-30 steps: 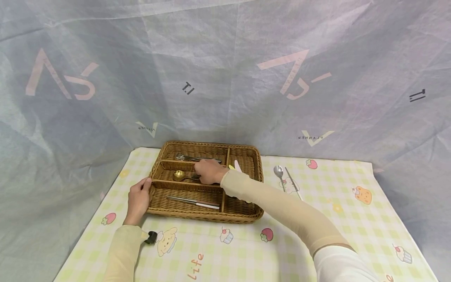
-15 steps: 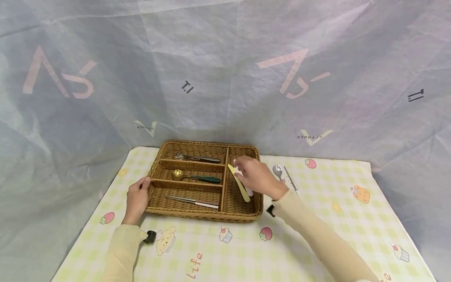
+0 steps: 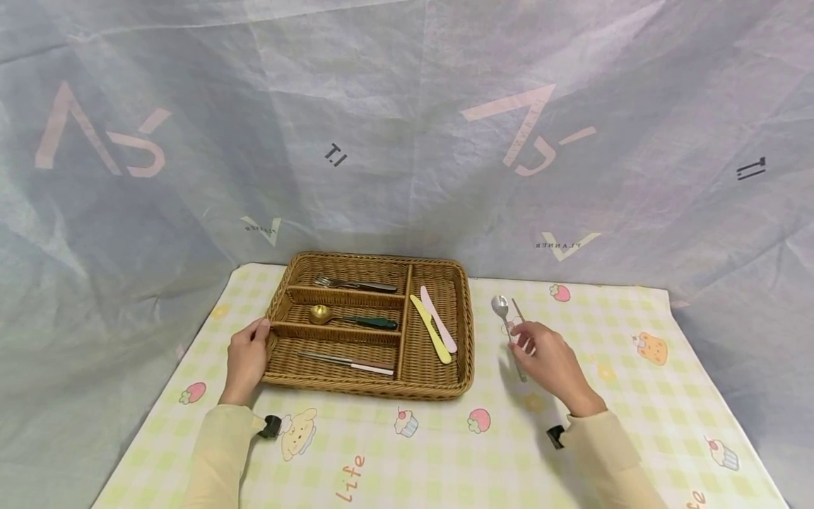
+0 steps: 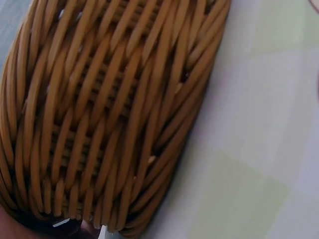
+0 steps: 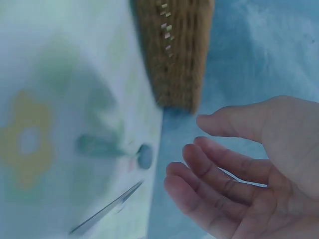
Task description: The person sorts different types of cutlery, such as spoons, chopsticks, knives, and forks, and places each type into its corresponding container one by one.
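Observation:
My left hand point(image 3: 245, 359) grips the left rim of a brown wicker cutlery basket point(image 3: 356, 386), thumb on top. Above the tablecloth, my right hand point(image 3: 552, 362) hovers over a spoon point(image 3: 501, 307) and a pair of chopsticks point(image 3: 518, 309). In the right wrist view its fingers point(image 5: 219, 194) are loosely bent with nothing between them; the spoon point(image 5: 144, 156) and chopsticks point(image 5: 107, 209) lie apart from them. Inside the basket are forks point(image 3: 356, 285) at the back, a gold spoon with a green handle point(image 3: 375, 323) in the middle, and chopsticks point(image 3: 343, 363) in front. A yellow knife point(image 3: 432, 332) and pink knife point(image 3: 439, 322) share the right compartment.
A checked tablecloth point(image 3: 439, 466) with printed cartoon figures covers the table. Behind and at both sides hangs a grey cloth point(image 3: 381, 177). Black cameras sit at the left wrist point(image 3: 271, 427) and right wrist point(image 3: 556, 436).
My right hand has left the middle compartment, where the green-handled spoon now lies uncovered, and has swung right past the knives to the spoon on the tablecloth. The left hand stays on the rim.

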`<state>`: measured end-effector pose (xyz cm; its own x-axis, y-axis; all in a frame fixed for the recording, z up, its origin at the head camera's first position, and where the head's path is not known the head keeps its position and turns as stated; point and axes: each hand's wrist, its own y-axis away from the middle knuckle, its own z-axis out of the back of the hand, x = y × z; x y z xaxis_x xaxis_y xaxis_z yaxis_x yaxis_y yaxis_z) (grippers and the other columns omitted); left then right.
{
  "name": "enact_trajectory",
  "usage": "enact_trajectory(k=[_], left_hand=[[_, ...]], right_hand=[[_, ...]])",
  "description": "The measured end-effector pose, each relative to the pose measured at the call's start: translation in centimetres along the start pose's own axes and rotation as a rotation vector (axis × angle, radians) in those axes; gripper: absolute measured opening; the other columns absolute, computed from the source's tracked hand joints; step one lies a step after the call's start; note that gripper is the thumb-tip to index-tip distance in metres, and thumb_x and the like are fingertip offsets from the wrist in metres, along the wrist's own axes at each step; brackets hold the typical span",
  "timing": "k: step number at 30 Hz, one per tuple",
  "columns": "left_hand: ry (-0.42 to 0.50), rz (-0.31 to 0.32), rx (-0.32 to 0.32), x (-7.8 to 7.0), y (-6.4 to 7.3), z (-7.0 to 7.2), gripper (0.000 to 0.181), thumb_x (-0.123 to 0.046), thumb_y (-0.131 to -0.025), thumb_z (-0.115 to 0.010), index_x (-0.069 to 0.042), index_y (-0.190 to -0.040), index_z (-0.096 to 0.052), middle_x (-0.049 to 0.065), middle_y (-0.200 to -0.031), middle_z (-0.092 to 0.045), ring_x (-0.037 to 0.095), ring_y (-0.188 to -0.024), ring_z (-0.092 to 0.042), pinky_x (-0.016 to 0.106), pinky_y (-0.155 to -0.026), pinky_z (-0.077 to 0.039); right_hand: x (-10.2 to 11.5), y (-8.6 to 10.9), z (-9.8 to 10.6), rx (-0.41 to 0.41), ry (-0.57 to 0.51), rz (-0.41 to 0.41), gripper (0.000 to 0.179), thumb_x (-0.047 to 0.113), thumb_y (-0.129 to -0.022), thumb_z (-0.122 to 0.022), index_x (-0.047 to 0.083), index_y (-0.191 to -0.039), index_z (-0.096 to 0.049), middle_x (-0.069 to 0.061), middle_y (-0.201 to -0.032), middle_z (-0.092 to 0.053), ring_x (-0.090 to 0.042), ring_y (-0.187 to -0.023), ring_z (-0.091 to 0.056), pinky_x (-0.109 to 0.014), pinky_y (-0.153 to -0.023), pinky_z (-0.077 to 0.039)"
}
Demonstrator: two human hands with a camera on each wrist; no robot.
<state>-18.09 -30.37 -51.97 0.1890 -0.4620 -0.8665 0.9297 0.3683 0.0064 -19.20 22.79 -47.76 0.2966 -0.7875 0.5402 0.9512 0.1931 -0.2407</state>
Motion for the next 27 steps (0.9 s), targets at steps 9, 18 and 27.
enact_trajectory(k=[9,18,27], left_hand=[[-0.006,-0.001,-0.008,0.3,0.2,-0.3,0.059,-0.046,-0.117,-0.038,-0.006,-0.155,-0.057,0.000,-0.059,-0.046,0.020,-0.059,-0.045,0.045,-0.082,-0.046],[-0.002,-0.004,-0.006,0.0,0.0,0.0,0.060,-0.047,-0.117,-0.038,-0.007,-0.161,-0.051,0.000,-0.063,-0.049,0.017,-0.065,-0.048,0.052,-0.098,-0.049],[-0.006,0.002,0.019,-0.2,0.0,0.1,0.062,-0.045,-0.118,-0.037,-0.003,-0.163,-0.044,0.026,-0.106,-0.066,0.046,-0.133,-0.057,0.062,-0.125,-0.033]], right_hand=[[-3.6,2.2,0.9,0.009,0.076,-0.102,0.023,0.008,-0.095,-0.075,-0.003,-0.115,-0.072,-0.008,-0.093,-0.070,-0.027,-0.083,-0.066,-0.038,-0.062,-0.051],[-4.9,0.7,1.6,0.057,0.093,-0.138,0.029,0.011,-0.097,-0.074,-0.008,-0.117,-0.070,-0.017,-0.095,-0.070,-0.030,-0.083,-0.066,-0.043,-0.061,-0.054],[-5.7,0.6,0.2,0.131,0.079,-0.177,0.024,0.006,-0.093,-0.076,-0.011,-0.109,-0.069,-0.017,-0.092,-0.071,-0.028,-0.079,-0.067,-0.050,-0.068,-0.057]])
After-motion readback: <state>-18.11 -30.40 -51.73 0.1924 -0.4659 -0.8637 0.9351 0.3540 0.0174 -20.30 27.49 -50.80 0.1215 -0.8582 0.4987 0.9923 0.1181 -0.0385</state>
